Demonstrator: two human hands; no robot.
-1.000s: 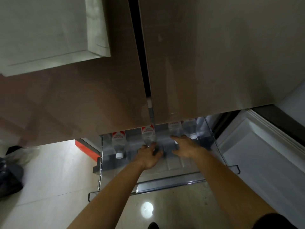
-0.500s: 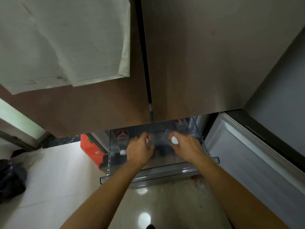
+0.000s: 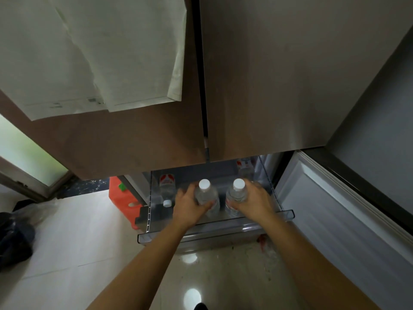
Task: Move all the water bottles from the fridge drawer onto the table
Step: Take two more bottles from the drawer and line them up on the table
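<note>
Currently your left hand (image 3: 190, 204) grips one water bottle (image 3: 204, 194) and your right hand (image 3: 257, 202) grips a second bottle (image 3: 237, 194), fingers curled round each, caps up, just above the open fridge drawer (image 3: 201, 234). A third bottle (image 3: 167, 189) lies by the drawer's left wall, and a fourth bottle (image 3: 244, 166) sits at the back right. Glossy pale floor (image 3: 78, 242) spreads below. An orange crate (image 3: 120, 198) stands left of the drawer and a black bag (image 3: 13, 238) further left.

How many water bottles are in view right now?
4 bottles: one in the left hand, one in the right hand, one lying left in the drawer, one at its back right. Others may hide behind the fridge doors.
</note>
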